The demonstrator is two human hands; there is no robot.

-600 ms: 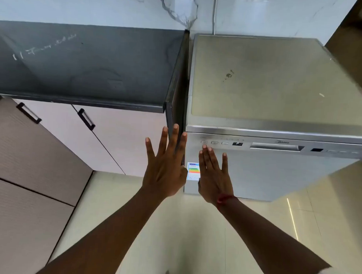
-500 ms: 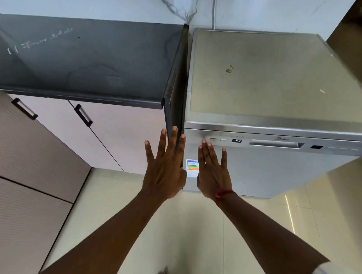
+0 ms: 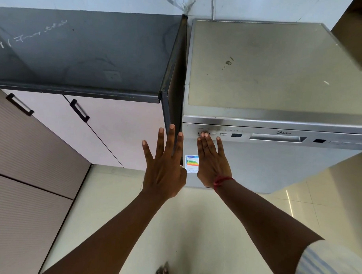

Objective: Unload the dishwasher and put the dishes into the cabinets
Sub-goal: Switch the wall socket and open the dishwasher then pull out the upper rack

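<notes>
A silver freestanding dishwasher (image 3: 277,160) stands at the right, door closed, with a recessed handle (image 3: 277,138) and a row of buttons (image 3: 212,134) on its top strip. My right hand (image 3: 213,162) is flat with fingers together, its fingertips touching the leftmost buttons. My left hand (image 3: 164,167) is spread open in front of the gap between dishwasher and counter, holding nothing. No dishes are visible.
A dark counter (image 3: 80,55) sits left of the dishwasher over pale cabinet doors (image 3: 118,130) with black handles (image 3: 79,110). A ribbed panel (image 3: 21,172) runs along the left. An energy label (image 3: 192,164) is on the dishwasher door. My foot (image 3: 162,272) stands on the tiled floor.
My right hand has moved up and its fingertips now reach the leftmost control buttons. The lit display beside the buttons has gone dark. My left hand stays spread.
</notes>
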